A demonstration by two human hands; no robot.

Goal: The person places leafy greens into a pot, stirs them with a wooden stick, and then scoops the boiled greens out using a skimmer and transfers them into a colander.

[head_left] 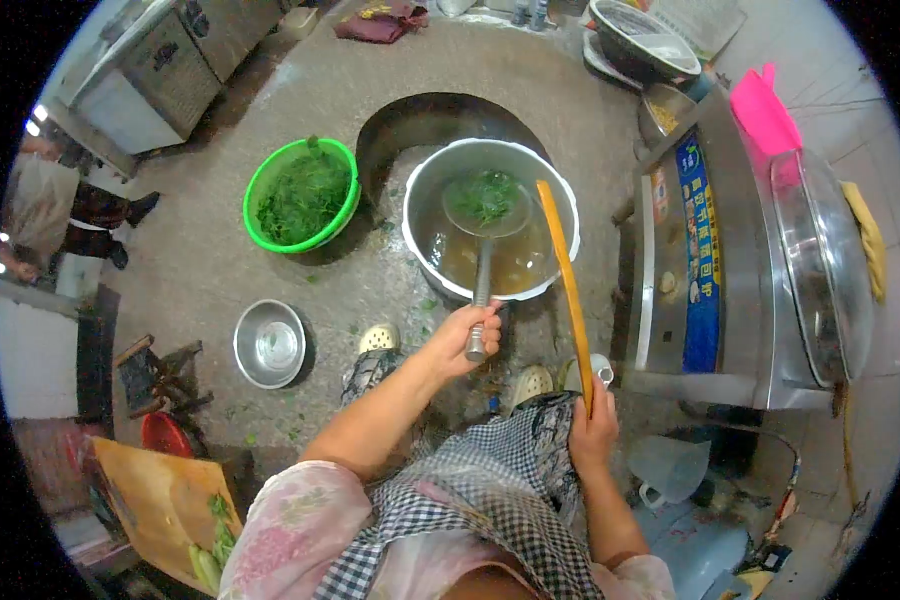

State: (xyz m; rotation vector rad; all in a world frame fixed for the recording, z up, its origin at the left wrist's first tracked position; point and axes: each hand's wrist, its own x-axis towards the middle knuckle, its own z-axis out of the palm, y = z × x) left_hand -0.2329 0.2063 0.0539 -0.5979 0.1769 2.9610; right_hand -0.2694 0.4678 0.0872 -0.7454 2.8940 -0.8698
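My left hand (467,337) is wrapped round the metal handle of a round strainer (487,232). Leafy greens (492,195) lie in the strainer, which is over a large metal pot (417,250) of brownish liquid. In my right hand (596,424) is the lower end of a long wooden stick (567,275). The stick slants up past the pot's right side, its top end over the rim. Left of the pot, a bright green basket (342,228) holds more greens.
A metal bowl (270,343) sits on the floor at left. A steel appliance (670,270) stands at right, near a pink container (765,112). A cutting board (160,500) with vegetables is at lower left. Another person (60,205) is at the far left.
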